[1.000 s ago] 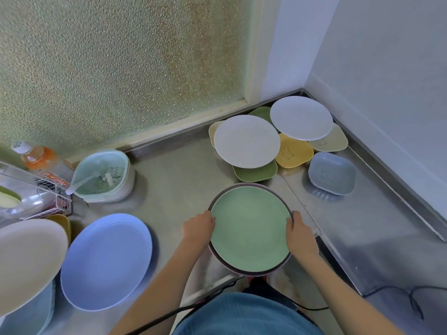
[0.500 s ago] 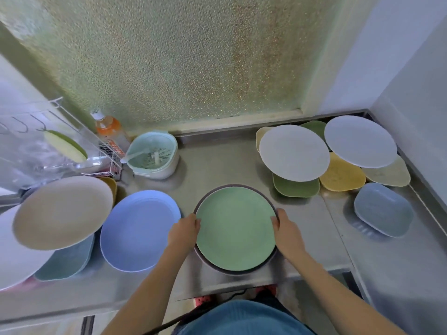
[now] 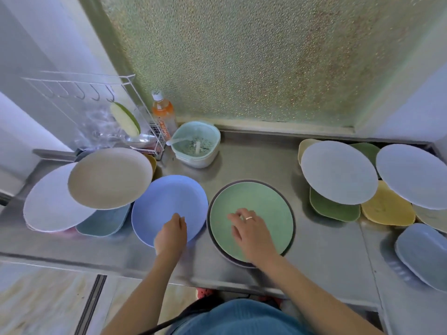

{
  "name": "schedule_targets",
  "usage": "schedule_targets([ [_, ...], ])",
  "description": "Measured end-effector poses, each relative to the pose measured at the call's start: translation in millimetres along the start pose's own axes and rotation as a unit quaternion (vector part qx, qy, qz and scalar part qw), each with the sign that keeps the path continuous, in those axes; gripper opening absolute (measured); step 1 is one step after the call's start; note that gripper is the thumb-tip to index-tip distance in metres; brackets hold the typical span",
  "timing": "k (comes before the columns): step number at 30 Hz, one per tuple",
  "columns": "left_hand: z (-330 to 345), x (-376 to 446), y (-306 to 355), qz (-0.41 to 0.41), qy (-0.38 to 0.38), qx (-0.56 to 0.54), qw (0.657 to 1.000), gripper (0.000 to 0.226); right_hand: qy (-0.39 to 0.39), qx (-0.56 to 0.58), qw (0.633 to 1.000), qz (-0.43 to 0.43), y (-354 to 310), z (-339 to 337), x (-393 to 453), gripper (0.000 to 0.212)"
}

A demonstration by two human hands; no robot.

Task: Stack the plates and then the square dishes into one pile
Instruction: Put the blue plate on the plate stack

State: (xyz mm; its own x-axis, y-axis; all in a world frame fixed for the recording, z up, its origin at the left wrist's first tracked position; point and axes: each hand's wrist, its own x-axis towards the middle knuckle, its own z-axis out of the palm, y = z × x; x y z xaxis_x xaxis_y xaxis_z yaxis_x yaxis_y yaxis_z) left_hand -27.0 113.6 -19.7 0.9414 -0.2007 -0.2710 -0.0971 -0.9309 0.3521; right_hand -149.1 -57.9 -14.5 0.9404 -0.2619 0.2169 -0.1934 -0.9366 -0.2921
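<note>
Head view: left hand [image 3: 170, 234] loosely curled over the blue plate [image 3: 167, 204], right hand [image 3: 251, 232] open, empty, above the green plate [image 3: 263, 204], frame centre.

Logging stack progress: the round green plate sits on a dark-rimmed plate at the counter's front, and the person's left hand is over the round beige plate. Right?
Not quite. The head view shows the left hand over the round blue plate, not the round beige plate, which lies further left. The rest holds: the round green plate sits on the dark-rimmed plate at the front of the steel counter.
</note>
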Motion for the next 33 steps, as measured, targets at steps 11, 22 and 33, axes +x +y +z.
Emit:
schedule_targets([
  [11, -42.9, 2.1, -75.3, -0.2, 0.025, -0.189, 0.961, 0.029, -0.189, -0.08, 0.967, -0.151, -80.0, 52.3, 23.5, 0.027],
  [22, -54.2, 17.0, -99.6, -0.223, -0.095, -0.445, 0.862, 0.032, -0.161, -0.009, 0.978, -0.131, -86.2, 59.2, 26.8, 0.031],
  [33, -59.7, 17.0, -80.1, -0.165, -0.032, -0.428, 0.888, 0.019, 0.056, 0.029, 0.985, -0.161, -61.0, 26.8, 28.6, 0.028],
])
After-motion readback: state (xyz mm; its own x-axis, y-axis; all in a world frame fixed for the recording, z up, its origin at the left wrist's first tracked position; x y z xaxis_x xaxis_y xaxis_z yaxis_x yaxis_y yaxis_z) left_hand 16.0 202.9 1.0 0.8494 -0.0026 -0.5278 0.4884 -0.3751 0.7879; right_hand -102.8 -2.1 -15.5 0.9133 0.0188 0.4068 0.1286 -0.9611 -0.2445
